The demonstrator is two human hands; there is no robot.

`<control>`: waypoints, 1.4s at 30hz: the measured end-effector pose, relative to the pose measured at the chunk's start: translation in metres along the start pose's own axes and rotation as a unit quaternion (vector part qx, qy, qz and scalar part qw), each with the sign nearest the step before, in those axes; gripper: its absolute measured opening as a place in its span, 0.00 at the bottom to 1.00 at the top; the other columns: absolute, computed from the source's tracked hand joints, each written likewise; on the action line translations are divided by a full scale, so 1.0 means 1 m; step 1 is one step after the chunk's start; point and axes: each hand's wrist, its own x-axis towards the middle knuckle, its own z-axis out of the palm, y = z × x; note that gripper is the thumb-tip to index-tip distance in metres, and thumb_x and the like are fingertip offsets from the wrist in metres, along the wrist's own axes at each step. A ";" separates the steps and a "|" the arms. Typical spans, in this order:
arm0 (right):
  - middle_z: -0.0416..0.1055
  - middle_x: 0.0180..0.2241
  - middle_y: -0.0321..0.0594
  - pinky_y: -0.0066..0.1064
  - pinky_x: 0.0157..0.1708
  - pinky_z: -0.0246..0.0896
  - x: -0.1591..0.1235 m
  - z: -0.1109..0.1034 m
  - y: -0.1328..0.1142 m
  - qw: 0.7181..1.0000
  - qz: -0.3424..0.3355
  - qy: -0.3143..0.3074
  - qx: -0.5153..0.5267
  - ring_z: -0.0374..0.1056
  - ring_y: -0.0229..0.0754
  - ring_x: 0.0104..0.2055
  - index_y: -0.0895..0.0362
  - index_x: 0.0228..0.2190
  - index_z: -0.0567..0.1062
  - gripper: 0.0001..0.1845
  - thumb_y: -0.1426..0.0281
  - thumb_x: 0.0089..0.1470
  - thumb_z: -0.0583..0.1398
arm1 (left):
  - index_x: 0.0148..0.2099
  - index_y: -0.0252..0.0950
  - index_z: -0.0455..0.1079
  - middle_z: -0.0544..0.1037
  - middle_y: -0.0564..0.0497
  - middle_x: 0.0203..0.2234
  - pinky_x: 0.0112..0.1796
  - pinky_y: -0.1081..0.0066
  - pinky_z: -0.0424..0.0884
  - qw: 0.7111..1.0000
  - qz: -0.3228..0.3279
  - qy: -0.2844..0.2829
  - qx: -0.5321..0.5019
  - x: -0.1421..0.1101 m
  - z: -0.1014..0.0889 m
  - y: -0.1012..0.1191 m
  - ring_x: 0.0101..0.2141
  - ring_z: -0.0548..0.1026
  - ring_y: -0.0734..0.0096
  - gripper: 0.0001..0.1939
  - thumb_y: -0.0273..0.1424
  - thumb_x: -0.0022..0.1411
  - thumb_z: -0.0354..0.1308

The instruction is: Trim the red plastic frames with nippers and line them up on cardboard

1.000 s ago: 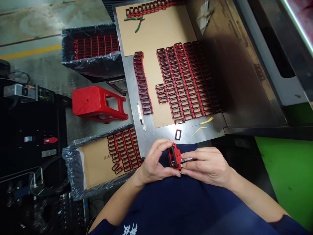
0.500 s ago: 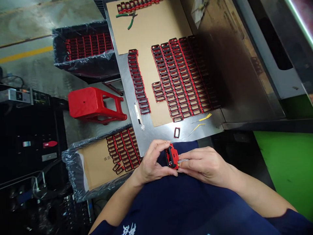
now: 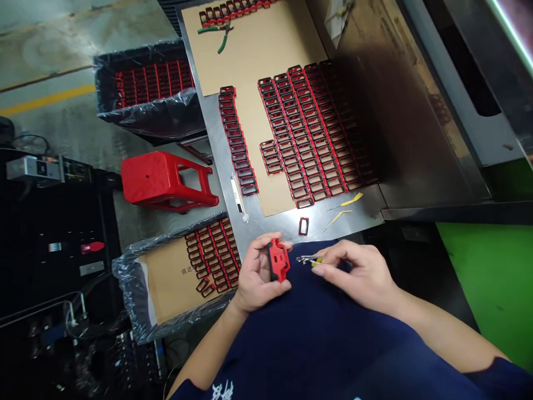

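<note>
My left hand [image 3: 258,276] grips a red and black plastic frame [image 3: 278,260] between thumb and fingers, its red face turned toward my right side. In my right hand [image 3: 360,272] a slim metal tool [image 3: 307,259] with a yellow part is pinched between thumb and fingers. Its tip points left at the frame, with a gap between them; the tool's exact kind is unclear. A single loose frame [image 3: 303,226] lies on the metal table just ahead of my hands. To its right rest two yellow-handled picks [image 3: 352,200].
Rows of red and black frames [image 3: 297,139] cover cardboard [image 3: 254,55] on the metal table [image 3: 272,228]. Green-handled pliers [image 3: 225,36] lie farther off. At left stand a red stool [image 3: 154,178] and two plastic-lined bins [image 3: 137,328] of frames. A metal wall [image 3: 416,139] borders the right.
My hands have moved apart. The tool has come away from the frame to the right, while the frame has shifted left and turned its red face more into view.
</note>
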 end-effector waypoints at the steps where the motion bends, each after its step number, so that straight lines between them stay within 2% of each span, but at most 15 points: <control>1: 0.76 0.27 0.37 0.22 0.25 0.69 -0.001 0.000 0.001 0.998 0.052 0.013 0.043 0.74 0.38 0.27 0.57 0.32 0.75 0.12 0.64 0.61 0.68 | 0.63 0.45 0.59 0.66 0.39 0.60 0.55 0.54 0.76 0.999 -0.023 0.008 -0.026 -0.002 0.000 0.000 0.54 0.76 0.56 0.36 0.44 0.57 0.70; 2: 0.75 0.26 0.36 0.22 0.24 0.68 -0.002 0.000 0.003 0.993 0.090 0.017 0.078 0.74 0.38 0.26 0.57 0.31 0.75 0.14 0.62 0.59 0.70 | 0.62 0.45 0.59 0.65 0.39 0.61 0.55 0.54 0.76 0.998 -0.039 0.016 -0.044 -0.004 -0.001 -0.001 0.56 0.75 0.55 0.36 0.45 0.57 0.70; 4: 0.76 0.27 0.38 0.23 0.24 0.69 -0.002 0.000 0.005 0.986 0.119 0.001 0.121 0.74 0.39 0.28 0.58 0.30 0.76 0.15 0.60 0.56 0.71 | 0.62 0.45 0.59 0.65 0.39 0.62 0.56 0.55 0.75 0.997 -0.052 0.026 -0.056 -0.006 -0.002 0.000 0.58 0.74 0.54 0.37 0.46 0.56 0.71; 8: 0.78 0.34 0.42 0.24 0.29 0.72 -0.002 -0.006 0.009 0.982 0.104 -0.090 0.131 0.76 0.41 0.35 0.57 0.31 0.80 0.10 0.64 0.58 0.70 | 0.61 0.46 0.57 0.66 0.39 0.61 0.55 0.54 0.76 0.998 -0.050 0.020 -0.024 -0.007 -0.002 0.001 0.59 0.74 0.52 0.38 0.49 0.55 0.70; 12: 0.78 0.37 0.42 0.26 0.37 0.74 0.000 -0.015 0.011 0.974 0.077 -0.180 0.109 0.76 0.40 0.37 0.57 0.32 0.82 0.07 0.66 0.59 0.69 | 0.61 0.46 0.55 0.65 0.38 0.62 0.54 0.55 0.77 0.999 -0.037 0.009 -0.001 -0.006 0.000 0.001 0.60 0.73 0.52 0.38 0.50 0.57 0.69; 14: 0.78 0.37 0.41 0.26 0.41 0.73 0.001 -0.017 0.010 0.981 0.034 -0.173 0.077 0.76 0.40 0.39 0.57 0.33 0.82 0.06 0.68 0.61 0.68 | 0.61 0.47 0.55 0.65 0.38 0.61 0.54 0.55 0.77 1.000 -0.031 0.000 -0.001 -0.005 0.000 0.002 0.60 0.73 0.52 0.37 0.49 0.57 0.69; 17: 0.78 0.39 0.41 0.29 0.41 0.72 0.003 -0.017 0.003 0.990 -0.086 -0.109 -0.025 0.75 0.40 0.39 0.57 0.36 0.81 0.04 0.70 0.62 0.67 | 0.61 0.48 0.56 0.65 0.41 0.60 0.53 0.56 0.78 1.000 -0.015 -0.016 -0.005 -0.002 0.001 0.002 0.58 0.74 0.54 0.35 0.46 0.58 0.69; 19: 0.78 0.41 0.41 0.31 0.38 0.70 0.005 -0.014 -0.002 0.977 -0.160 -0.090 -0.106 0.74 0.40 0.37 0.57 0.38 0.80 0.03 0.70 0.63 0.67 | 0.63 0.48 0.58 0.64 0.42 0.59 0.51 0.58 0.79 0.999 0.003 -0.033 -0.008 0.001 0.001 0.002 0.56 0.75 0.56 0.36 0.42 0.58 0.70; 21: 0.77 0.43 0.41 0.32 0.36 0.70 0.007 -0.012 -0.007 0.963 -0.198 -0.091 -0.159 0.72 0.41 0.36 0.58 0.39 0.80 0.04 0.70 0.63 0.66 | 0.65 0.47 0.59 0.64 0.42 0.57 0.50 0.60 0.80 0.998 0.029 -0.054 -0.007 0.004 0.002 0.002 0.54 0.76 0.58 0.37 0.39 0.57 0.71; 25: 0.77 0.43 0.41 0.31 0.35 0.70 0.008 -0.010 -0.008 0.958 -0.215 -0.106 -0.161 0.71 0.40 0.35 0.58 0.39 0.80 0.04 0.70 0.63 0.66 | 0.67 0.44 0.60 0.64 0.41 0.55 0.49 0.60 0.80 0.993 0.074 -0.088 0.019 0.009 0.002 0.004 0.50 0.77 0.59 0.41 0.37 0.55 0.73; 31: 0.77 0.42 0.44 0.32 0.35 0.71 0.007 -0.011 -0.003 0.958 -0.236 -0.095 -0.134 0.72 0.41 0.36 0.59 0.39 0.79 0.04 0.72 0.62 0.67 | 0.67 0.42 0.60 0.69 0.38 0.54 0.51 0.53 0.77 0.983 0.123 -0.082 0.106 0.011 0.001 0.006 0.52 0.75 0.53 0.44 0.42 0.52 0.74; 42: 0.77 0.42 0.45 0.32 0.35 0.72 0.011 -0.009 -0.005 0.953 -0.254 -0.092 -0.141 0.73 0.41 0.36 0.60 0.38 0.79 0.03 0.73 0.62 0.67 | 0.65 0.40 0.61 0.70 0.37 0.53 0.52 0.51 0.76 0.983 0.136 -0.059 0.109 0.012 0.004 0.005 0.52 0.75 0.52 0.44 0.44 0.50 0.75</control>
